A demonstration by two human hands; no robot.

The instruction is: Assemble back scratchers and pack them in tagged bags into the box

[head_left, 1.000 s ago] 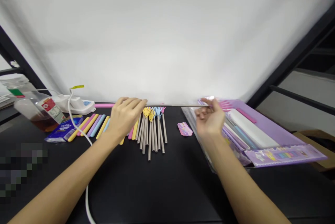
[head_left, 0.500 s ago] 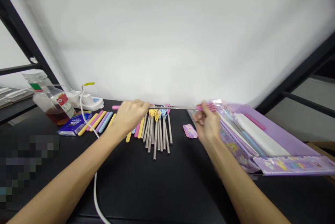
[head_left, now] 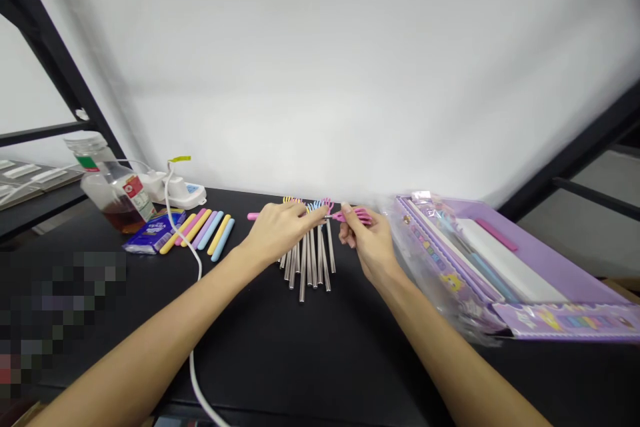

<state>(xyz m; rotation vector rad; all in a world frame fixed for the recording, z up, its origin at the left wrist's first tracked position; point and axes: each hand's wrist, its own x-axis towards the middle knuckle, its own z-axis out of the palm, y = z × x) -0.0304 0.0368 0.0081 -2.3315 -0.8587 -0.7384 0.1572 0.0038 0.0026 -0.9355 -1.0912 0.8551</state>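
A pink-handled telescopic back scratcher lies level between my hands, its metal rod nearly all hidden. My left hand [head_left: 277, 230] is closed around its handle [head_left: 253, 216], whose pink end sticks out on the left. My right hand [head_left: 367, 237] pinches the scratcher's pink claw head [head_left: 361, 216]. Below and behind my left hand, several metal scratcher rods [head_left: 303, 274] lie fanned on the black table, with yellow, blue and pink claws at their far ends. Left of them rest several pastel handle sleeves [head_left: 210, 230] in yellow, pink, purple and blue.
A purple display box [head_left: 545, 260] with clear plastic wrap and more sticks stands at right. At left are a bottle of brown liquid [head_left: 120, 194], a purple tissue pack [head_left: 155, 232] and a white power strip [head_left: 187, 195]. A white cable [head_left: 193, 347] crosses the table's front.
My hands have come together, and the scratcher's long exposed rod has slid in to a short length. The view has shifted slightly; the pink card near my right hand is now hidden.
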